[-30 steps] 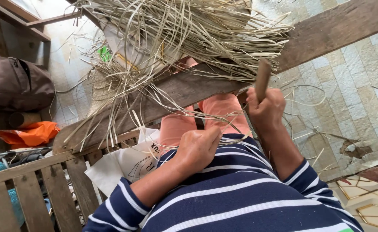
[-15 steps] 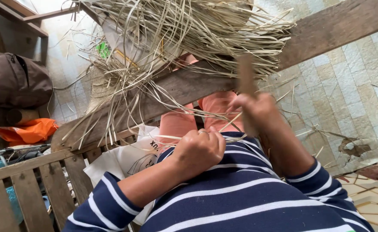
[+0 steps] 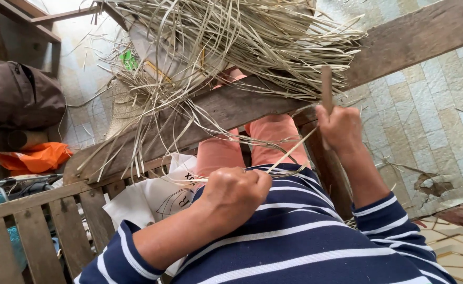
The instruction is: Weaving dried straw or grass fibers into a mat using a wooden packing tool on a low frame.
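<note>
Bag point(image 3: 18, 97) of brown cloth lies at the far left, soft and rounded, and below it one orange cloth point(image 3: 34, 158) is crumpled. One wooden fence of flat slats point(image 3: 36, 231) stands under them, and one white bag point(image 3: 152, 197) shows just beside the slats. One long wooden beam point(image 3: 226, 108), rough and grey-brown, runs from lower left up to the right. On it rests one big bundle of dry straw strips point(image 3: 231, 39); the strips are thin, flat, pale and too many to count, and they hang over the beam on both sides. The left hand point(image 3: 236, 192) is closed in a fist on the near end of one thin strip point(image 3: 289, 152). This strip goes tight from the fist up to the right hand point(image 3: 339, 129), so it lies between both hands. The right hand is clamped on one brown wooden stick point(image 3: 326, 87), held upright. The two hands are well apart. The floor of pale tiles point(image 3: 426, 105) fills the right side.
</note>
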